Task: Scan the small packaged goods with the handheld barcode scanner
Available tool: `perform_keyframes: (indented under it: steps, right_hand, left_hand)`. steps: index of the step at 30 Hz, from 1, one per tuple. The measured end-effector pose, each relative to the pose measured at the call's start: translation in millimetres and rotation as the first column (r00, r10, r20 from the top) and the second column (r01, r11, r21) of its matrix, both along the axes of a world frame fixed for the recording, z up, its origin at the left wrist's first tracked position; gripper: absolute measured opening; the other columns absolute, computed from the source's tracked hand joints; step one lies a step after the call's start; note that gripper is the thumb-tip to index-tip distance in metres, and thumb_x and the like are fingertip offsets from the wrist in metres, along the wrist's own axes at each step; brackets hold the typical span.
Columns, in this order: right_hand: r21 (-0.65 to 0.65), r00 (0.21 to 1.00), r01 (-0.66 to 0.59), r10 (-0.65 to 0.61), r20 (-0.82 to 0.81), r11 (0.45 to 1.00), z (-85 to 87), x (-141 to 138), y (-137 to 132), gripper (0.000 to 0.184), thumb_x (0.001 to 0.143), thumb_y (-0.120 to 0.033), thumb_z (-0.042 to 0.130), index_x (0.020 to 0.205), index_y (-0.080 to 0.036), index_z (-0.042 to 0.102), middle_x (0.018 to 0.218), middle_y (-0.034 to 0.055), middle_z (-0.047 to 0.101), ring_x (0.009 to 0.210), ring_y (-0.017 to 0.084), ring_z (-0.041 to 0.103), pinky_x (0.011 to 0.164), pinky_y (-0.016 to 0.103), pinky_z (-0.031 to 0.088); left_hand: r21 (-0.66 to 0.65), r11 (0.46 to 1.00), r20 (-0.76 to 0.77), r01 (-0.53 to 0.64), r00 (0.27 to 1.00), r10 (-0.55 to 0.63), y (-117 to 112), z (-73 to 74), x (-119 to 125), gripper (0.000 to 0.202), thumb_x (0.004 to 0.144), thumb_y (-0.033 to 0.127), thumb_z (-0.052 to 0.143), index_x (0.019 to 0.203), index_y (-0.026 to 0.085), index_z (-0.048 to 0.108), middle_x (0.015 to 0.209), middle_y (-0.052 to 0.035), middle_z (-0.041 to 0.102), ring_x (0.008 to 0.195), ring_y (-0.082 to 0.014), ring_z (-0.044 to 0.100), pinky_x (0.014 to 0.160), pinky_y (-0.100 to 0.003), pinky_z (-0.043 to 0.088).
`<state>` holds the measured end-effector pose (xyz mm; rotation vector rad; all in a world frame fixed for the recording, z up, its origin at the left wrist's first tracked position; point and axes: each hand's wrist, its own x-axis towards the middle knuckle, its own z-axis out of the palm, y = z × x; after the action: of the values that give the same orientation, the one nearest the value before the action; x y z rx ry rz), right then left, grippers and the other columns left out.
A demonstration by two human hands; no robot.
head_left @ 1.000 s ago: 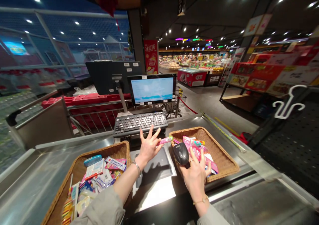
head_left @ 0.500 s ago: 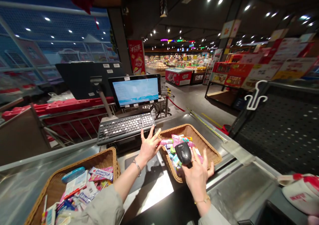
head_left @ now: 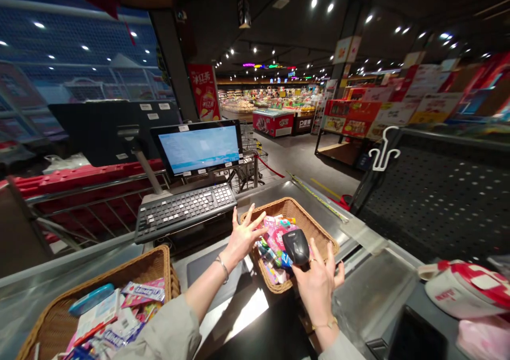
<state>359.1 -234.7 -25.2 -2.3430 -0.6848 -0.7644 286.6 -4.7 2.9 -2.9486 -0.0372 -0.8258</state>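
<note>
My right hand [head_left: 317, 285] grips a black handheld barcode scanner [head_left: 295, 246], its head over the right wicker basket [head_left: 313, 226]. That basket holds small colourful candy packets [head_left: 275, 237], several of them pink. At the basket's left rim, my left hand [head_left: 244, 240] reaches in with fingers spread over the packets, and I see nothing held in it. A second wicker basket [head_left: 172, 275] stands to the left, with wrapped sweets [head_left: 144, 291] and a blue case [head_left: 91, 298] inside. The scanner's handle is hidden by my right hand.
Beyond my left hand are a black keyboard [head_left: 187, 210] and a lit monitor [head_left: 199, 148]. A dark phone-like device [head_left: 416, 334] and a red and white bag [head_left: 464, 291] lie at right. A black perforated panel [head_left: 434, 195] with a white hook [head_left: 384, 148] borders the metal counter.
The view has turned right, so most things sit further left. A pink stick-shaped packet at my left fingertips has left them, and those fingers are spread. The scanner stays in my right hand.
</note>
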Motion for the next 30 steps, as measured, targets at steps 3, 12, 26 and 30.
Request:
perform_keyframes:
  steps: [3, 12, 26, 30]
  right_hand:
    - [-0.002, 1.000, 0.004, -0.004, 0.000, 1.000, -1.2, 0.7, 0.4, 0.041, 0.084, -0.044, 0.045, 0.107, -0.018, 0.067, 0.122, 0.0091, 0.066, 0.138, 0.033, 0.030, 0.108, 0.058, 0.013]
    - [0.009, 0.995, -0.098, 0.098, 0.005, 0.995, -0.5, -7.6, 21.9, 0.037, 0.084, -0.043, 0.048, 0.104, -0.020, 0.067, 0.123, 0.0091, 0.065, 0.137, 0.033, 0.030, 0.107, 0.058, 0.014]
    - [0.014, 0.928, -0.366, 0.366, -0.063, 0.931, 9.5, -49.6, 73.5, 0.033, 0.084, -0.044, 0.051, 0.097, -0.020, 0.070, 0.127, 0.0100, 0.063, 0.138, 0.035, 0.027, 0.103, 0.053, 0.017]
    - [0.020, 0.905, -0.422, 0.422, -0.056, 0.906, 11.4, -63.5, 84.6, 0.029, 0.083, -0.040, 0.053, 0.096, -0.020, 0.070, 0.128, 0.0077, 0.063, 0.138, 0.034, 0.028, 0.104, 0.054, 0.017]
  left_hand:
    - [-0.001, 1.000, -0.018, -0.031, 0.999, 0.031, -2.6, 2.2, -0.8, 0.049, 0.083, 0.027, 0.067, 0.129, 0.038, 0.054, 0.148, -0.0034, 0.046, 0.147, -0.0329, 0.016, 0.107, -0.076, -0.011]
    - [-0.018, 0.987, 0.044, -0.157, 0.986, 0.158, 4.8, 10.5, -34.2, 0.041, 0.087, 0.037, 0.061, 0.128, 0.033, 0.056, 0.146, -0.0078, 0.049, 0.147, -0.0315, 0.020, 0.109, -0.074, -0.006]
    - [-0.058, 0.910, 0.021, -0.410, 0.911, 0.412, 25.5, 11.2, -124.8, 0.040, 0.091, 0.044, 0.054, 0.129, 0.033, 0.056, 0.147, -0.0074, 0.048, 0.146, -0.0325, 0.022, 0.110, -0.073, -0.007]
    - [-0.054, 0.885, 0.025, -0.463, 0.885, 0.465, 28.1, 9.2, -148.0, 0.040, 0.090, 0.043, 0.055, 0.129, 0.033, 0.056, 0.147, -0.0073, 0.048, 0.146, -0.0322, 0.022, 0.110, -0.073, -0.007]
